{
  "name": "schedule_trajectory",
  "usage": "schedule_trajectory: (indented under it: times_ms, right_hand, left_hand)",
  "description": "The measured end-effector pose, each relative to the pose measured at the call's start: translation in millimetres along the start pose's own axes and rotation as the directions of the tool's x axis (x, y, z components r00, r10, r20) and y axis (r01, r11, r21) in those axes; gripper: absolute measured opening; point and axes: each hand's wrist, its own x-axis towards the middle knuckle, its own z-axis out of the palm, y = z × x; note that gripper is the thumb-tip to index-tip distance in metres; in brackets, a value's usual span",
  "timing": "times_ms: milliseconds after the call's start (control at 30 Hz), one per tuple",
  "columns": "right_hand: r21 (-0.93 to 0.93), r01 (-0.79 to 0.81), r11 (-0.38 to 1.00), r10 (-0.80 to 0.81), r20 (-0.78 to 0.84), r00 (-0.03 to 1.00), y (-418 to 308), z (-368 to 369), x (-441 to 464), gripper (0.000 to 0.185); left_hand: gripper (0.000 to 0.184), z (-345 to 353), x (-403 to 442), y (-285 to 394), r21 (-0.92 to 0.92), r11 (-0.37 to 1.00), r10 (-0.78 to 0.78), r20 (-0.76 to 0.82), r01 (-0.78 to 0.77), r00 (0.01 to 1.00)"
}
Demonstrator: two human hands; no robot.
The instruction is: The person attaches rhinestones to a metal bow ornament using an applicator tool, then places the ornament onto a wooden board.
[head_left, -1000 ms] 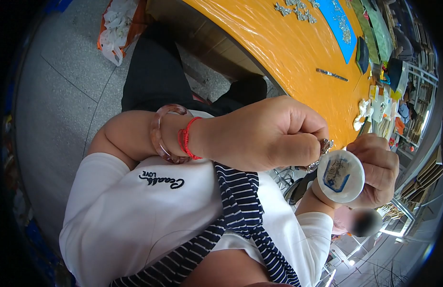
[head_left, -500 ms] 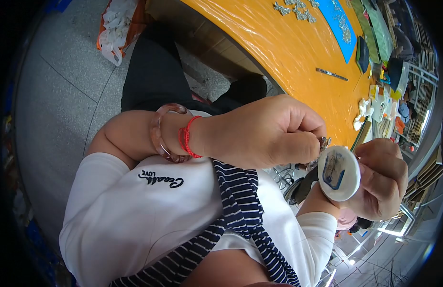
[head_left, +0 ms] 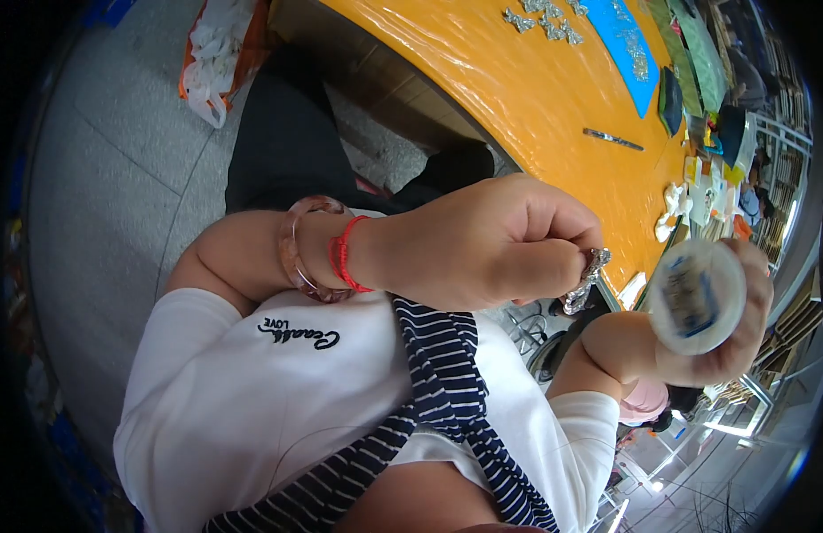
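My left hand (head_left: 496, 240), with a clear brown bangle (head_left: 293, 249) and a red cord bracelet (head_left: 342, 255) on its wrist, is closed in a pinch in front of the chest. A silvery, glittering ornament (head_left: 587, 282) sticks out from its fingertips. To the right of it, my right hand (head_left: 745, 333) grips a round white spool-like disc (head_left: 699, 298), whose flat face carries a blurred blue and dark label. Most of the right fingers are behind the disc. A gap separates the ornament from the disc.
An orange-covered table (head_left: 483, 71) bears several silvery ornaments (head_left: 547, 19), a blue sheet (head_left: 623, 53) with small shiny pieces, and a pen (head_left: 613, 139). On the floor is an orange bag (head_left: 218, 62) with white plastic. A person in pink (head_left: 644, 401) shows at lower right.
My right hand has moved the disc right and slightly up, away from the ornament. The ornament now shows more fully. My left hand has barely moved.
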Motion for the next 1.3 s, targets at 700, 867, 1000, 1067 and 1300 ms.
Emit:
schedule_trajectory:
  times_ms: [700, 867, 1000, 1067, 1300]
  right_hand:
    - [0.377, -0.716, 0.588, 0.695, 0.217, 0.685, 75, 54, -48, 0.022]
    - [-0.186, -0.804, 0.565, 0.821, 0.03, 0.57, 132, 14, -91, 0.025]
    - [-0.442, -0.603, 0.664, 0.678, 0.017, 0.735, 160, 19, -106, 0.024]
    - [-0.454, -0.549, 0.702, 0.624, 0.018, 0.782, 171, 16, -105, 0.022]
    - [0.02, -0.707, 0.707, 0.601, -0.544, 0.586, 213, 21, -95, 0.015]
  left_hand:
    - [0.01, -35, 31, -17, 0.352, 0.902, 0.268, -0.002, -0.251, 0.963]
    - [0.011, -49, 50, -22, 0.421, 0.808, 0.482, -0.07, -0.412, 0.874]
    - [0.014, -62, 65, -24, 0.637, 0.639, 0.444, 0.151, -0.43, 0.883]
    - [0.01, -70, 73, -24, 0.628, 0.633, 0.426, 0.206, -0.453, 0.881]
    - [0.008, -84, 88, -20, 0.75, 0.541, 0.401, 0.168, -0.381, 0.9]
